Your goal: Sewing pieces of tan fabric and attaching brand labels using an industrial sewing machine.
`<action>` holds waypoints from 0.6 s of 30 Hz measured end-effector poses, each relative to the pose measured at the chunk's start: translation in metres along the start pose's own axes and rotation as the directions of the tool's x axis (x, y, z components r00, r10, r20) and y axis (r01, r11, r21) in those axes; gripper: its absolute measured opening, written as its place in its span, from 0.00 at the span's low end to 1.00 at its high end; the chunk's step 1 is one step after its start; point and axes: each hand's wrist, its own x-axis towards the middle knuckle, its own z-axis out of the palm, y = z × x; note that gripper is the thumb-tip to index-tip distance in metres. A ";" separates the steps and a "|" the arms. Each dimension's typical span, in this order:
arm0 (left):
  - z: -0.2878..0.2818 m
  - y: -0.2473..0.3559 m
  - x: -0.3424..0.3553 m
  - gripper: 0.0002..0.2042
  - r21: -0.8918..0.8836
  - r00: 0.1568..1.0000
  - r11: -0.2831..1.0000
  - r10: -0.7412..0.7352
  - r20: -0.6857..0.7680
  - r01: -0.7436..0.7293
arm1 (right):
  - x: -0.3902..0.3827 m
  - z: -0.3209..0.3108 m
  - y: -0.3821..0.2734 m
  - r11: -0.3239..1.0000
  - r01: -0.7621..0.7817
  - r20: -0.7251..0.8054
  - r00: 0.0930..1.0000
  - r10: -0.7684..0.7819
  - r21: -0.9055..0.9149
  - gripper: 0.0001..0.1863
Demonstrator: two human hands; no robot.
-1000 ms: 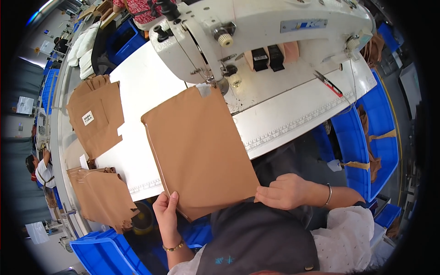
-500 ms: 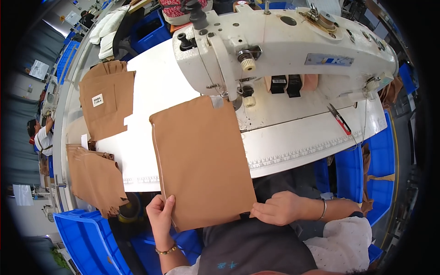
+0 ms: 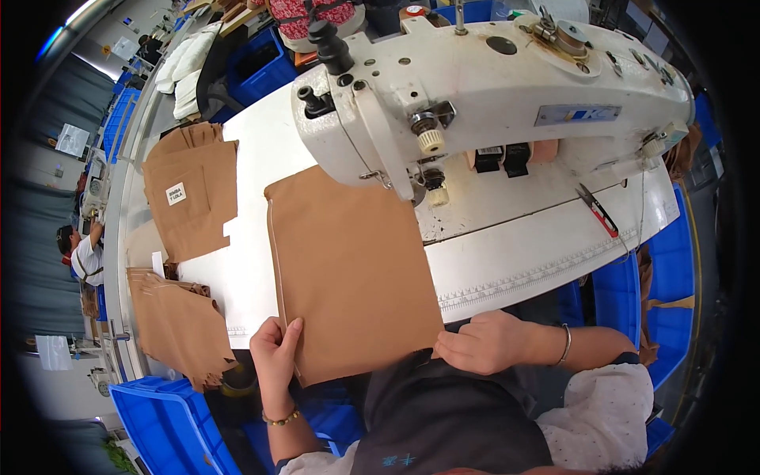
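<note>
A flat rectangular brown fabric panel lies partly on the white sewing table, its near edge hanging over the front. Pale stitching or a chalk line runs down its left side. My left hand pinches the near left corner, thumb on top. At the near right corner, my right hand has its fingers closed on the fabric's edge. The panel's far edge reaches under the head of the white sewing machine, which hides the needle and presser foot.
Brown fabric pieces, one with a white label, lie at the table's left, above another brown stack. Red-and-black thread snips rest right of the machine's front. Blue bins stand below on both sides. A person works far left.
The panel has moved slightly farther under the machine head, and both hands have moved a little away from me with it. The whole view has shifted slightly.
</note>
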 end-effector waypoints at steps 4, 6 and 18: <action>-0.001 0.001 0.015 0.20 0.098 0.999 0.994 0.051 0.012 -0.052 | 0.005 0.005 0.013 0.998 0.025 0.020 1.000 -0.024 -0.050 0.11; 0.002 0.007 0.023 0.21 0.151 0.996 0.985 0.085 0.007 -0.086 | 0.009 0.005 0.020 0.998 0.037 0.007 0.999 -0.036 -0.060 0.11; 0.013 0.026 0.071 0.21 0.299 0.986 0.940 0.162 0.034 -0.165 | 0.030 0.005 0.062 0.998 0.022 0.130 0.991 -0.015 -0.051 0.05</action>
